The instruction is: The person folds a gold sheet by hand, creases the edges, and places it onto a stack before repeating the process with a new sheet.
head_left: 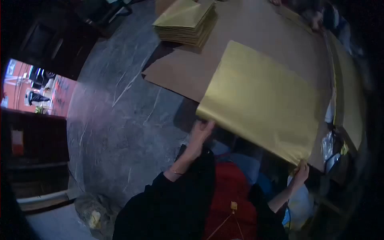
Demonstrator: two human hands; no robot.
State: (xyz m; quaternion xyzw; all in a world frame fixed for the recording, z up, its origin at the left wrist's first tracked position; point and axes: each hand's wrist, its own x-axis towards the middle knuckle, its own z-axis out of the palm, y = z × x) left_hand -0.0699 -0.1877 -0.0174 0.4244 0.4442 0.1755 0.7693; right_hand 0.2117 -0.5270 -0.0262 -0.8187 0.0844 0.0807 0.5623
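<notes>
A large sheet of gold paper [260, 96] lies over the brown board, its near edge curling over the board's front. My left hand [198, 138] has its fingers closed on the sheet's near left corner. At the near right corner, my right hand [301, 174] pinches the same sheet between thumb and fingers. The undersides of both grips are hidden by the paper and the fingers.
Brown board [180, 72] covers the tabletop. A stack of gold paper pieces [186, 26] sits at the back left; more gold sheets [348, 88] stand along the right. Another person's hand [317, 21] shows at the far right. A doorway [38, 88] opens at left.
</notes>
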